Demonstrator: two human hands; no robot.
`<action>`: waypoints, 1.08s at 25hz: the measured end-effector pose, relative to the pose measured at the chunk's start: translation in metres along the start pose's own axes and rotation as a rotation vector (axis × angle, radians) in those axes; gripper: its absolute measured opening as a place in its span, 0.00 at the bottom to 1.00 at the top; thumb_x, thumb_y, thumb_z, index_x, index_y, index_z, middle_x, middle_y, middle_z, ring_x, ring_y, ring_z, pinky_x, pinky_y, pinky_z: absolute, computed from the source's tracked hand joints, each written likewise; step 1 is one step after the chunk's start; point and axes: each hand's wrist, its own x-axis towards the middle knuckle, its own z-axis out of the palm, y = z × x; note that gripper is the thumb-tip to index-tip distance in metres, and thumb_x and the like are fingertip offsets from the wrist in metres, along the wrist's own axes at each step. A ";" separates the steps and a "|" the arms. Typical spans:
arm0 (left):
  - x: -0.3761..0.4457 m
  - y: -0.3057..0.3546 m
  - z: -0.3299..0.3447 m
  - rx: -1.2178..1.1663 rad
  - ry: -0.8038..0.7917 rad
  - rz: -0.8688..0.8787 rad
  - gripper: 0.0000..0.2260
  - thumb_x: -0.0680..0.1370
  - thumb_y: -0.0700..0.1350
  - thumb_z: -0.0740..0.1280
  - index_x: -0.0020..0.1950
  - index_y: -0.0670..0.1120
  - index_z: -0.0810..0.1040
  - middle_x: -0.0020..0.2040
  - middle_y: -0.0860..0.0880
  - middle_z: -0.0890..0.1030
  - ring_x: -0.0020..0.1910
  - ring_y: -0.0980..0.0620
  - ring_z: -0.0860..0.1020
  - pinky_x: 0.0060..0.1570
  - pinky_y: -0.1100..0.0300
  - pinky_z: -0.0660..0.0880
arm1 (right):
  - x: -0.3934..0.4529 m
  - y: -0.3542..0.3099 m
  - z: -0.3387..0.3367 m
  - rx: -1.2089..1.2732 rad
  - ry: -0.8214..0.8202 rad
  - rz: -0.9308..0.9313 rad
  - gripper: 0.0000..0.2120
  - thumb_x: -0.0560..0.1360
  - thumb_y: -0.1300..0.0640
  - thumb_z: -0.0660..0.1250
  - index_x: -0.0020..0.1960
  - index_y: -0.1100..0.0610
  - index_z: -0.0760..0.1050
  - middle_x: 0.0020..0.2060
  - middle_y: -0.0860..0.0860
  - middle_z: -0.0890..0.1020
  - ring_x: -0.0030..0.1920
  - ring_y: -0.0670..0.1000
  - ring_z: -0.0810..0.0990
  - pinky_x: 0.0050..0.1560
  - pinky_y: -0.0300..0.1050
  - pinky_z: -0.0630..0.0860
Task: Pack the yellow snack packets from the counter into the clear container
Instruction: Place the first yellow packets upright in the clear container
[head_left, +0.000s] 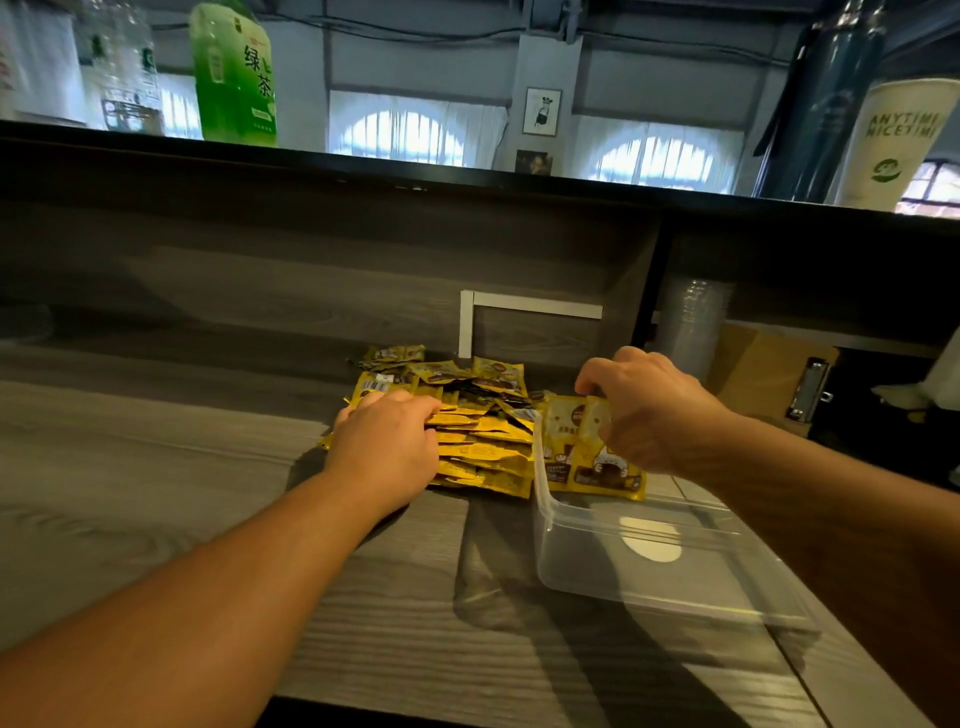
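Note:
A heap of yellow snack packets (483, 441) lies on the grey wooden counter (156, 467), towards its back. My left hand (384, 447) rests on the heap's left side, fingers curled over the packets. To the right of the heap stands the clear container (649, 561), its near half bare. My right hand (649, 410) grips a few yellow packets (582, 452) upright at the container's far end, their lower edges down inside it.
A raised ledge (467, 176) runs across above the counter, with a green tea bottle (234, 73) and a paper cup (898, 140) on it. A stack of clear cups (691, 327) and a clipboard (774, 379) stand behind the container on the right.

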 end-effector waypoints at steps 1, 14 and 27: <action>0.000 -0.001 -0.001 0.024 0.006 0.011 0.17 0.83 0.51 0.61 0.71 0.57 0.74 0.67 0.54 0.77 0.68 0.49 0.70 0.66 0.46 0.69 | 0.002 -0.003 -0.001 -0.005 -0.010 0.001 0.27 0.72 0.59 0.73 0.67 0.44 0.68 0.59 0.49 0.70 0.60 0.54 0.69 0.60 0.58 0.73; -0.001 -0.009 -0.009 -0.408 0.350 0.034 0.09 0.80 0.44 0.67 0.56 0.52 0.84 0.53 0.52 0.81 0.56 0.51 0.76 0.52 0.56 0.75 | 0.034 -0.074 0.002 -0.051 -0.180 -0.232 0.18 0.76 0.58 0.63 0.65 0.56 0.75 0.55 0.54 0.79 0.53 0.54 0.78 0.51 0.44 0.77; 0.001 -0.005 -0.038 -1.238 0.456 -0.580 0.03 0.79 0.45 0.66 0.49 0.53 0.76 0.45 0.51 0.83 0.41 0.50 0.84 0.42 0.45 0.84 | 0.069 -0.086 0.027 -0.241 -0.203 -0.401 0.21 0.73 0.59 0.69 0.66 0.52 0.75 0.55 0.52 0.80 0.52 0.53 0.78 0.48 0.42 0.75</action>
